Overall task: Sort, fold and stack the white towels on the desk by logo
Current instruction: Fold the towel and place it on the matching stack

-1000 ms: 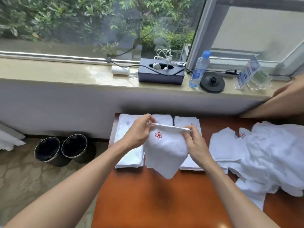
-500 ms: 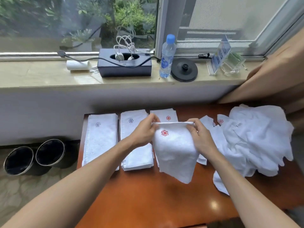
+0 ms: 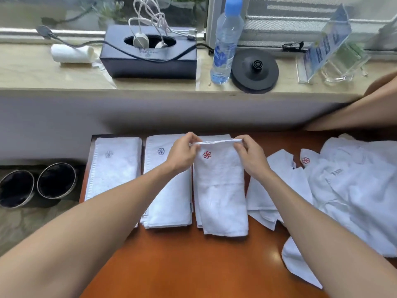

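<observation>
Left hand [image 3: 182, 157], right hand [image 3: 250, 157] pinch folded white red-flower towel [image 3: 221, 190] by its far corners, apparently squaring it on matching pile [image 3: 217, 138], far edge of desk [image 3: 193, 265].

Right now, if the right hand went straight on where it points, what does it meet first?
The right hand pinches the red-logo towel and points away, slightly left: probably the wall below the sill next; depth unclear.

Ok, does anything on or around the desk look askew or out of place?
The red-logo towel, pinched by the left hand and right hand, lies slightly skewed on its stack, near end angled right. White cables are stuffed into the tissue box.
</observation>
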`<control>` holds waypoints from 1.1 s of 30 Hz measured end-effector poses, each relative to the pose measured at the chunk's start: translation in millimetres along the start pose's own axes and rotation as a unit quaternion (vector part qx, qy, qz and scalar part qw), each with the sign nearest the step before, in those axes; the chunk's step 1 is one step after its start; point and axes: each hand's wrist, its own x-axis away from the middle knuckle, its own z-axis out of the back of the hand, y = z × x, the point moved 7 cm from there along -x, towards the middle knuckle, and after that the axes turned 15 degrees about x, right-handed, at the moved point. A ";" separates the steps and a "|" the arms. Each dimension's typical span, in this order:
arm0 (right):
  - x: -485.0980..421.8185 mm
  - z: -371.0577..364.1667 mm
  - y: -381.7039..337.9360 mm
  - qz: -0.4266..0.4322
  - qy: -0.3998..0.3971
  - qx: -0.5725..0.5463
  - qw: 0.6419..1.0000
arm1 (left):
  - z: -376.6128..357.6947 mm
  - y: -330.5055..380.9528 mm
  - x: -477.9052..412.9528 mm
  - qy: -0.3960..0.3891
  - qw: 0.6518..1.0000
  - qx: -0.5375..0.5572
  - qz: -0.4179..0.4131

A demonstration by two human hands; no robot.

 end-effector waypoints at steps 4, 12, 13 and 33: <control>-29.4 -14.8 7.6 0.005 -0.014 0.001 1.000 | -4.7 -10.2 -32.7 -0.016 0.998 -0.056 -0.005; -63.4 -46.3 29.1 -0.005 -0.034 0.000 0.999 | -16.1 -37.4 -67.0 -0.025 0.994 -0.107 0.021; -66.1 -49.3 30.4 -0.004 -0.035 0.007 0.999 | -16.2 -39.8 -69.7 -0.021 0.993 -0.115 0.023; 117.1 -80.6 83.2 -0.117 -0.100 -0.046 0.987 | -62.4 -80.8 109.5 -0.052 0.999 -0.012 0.004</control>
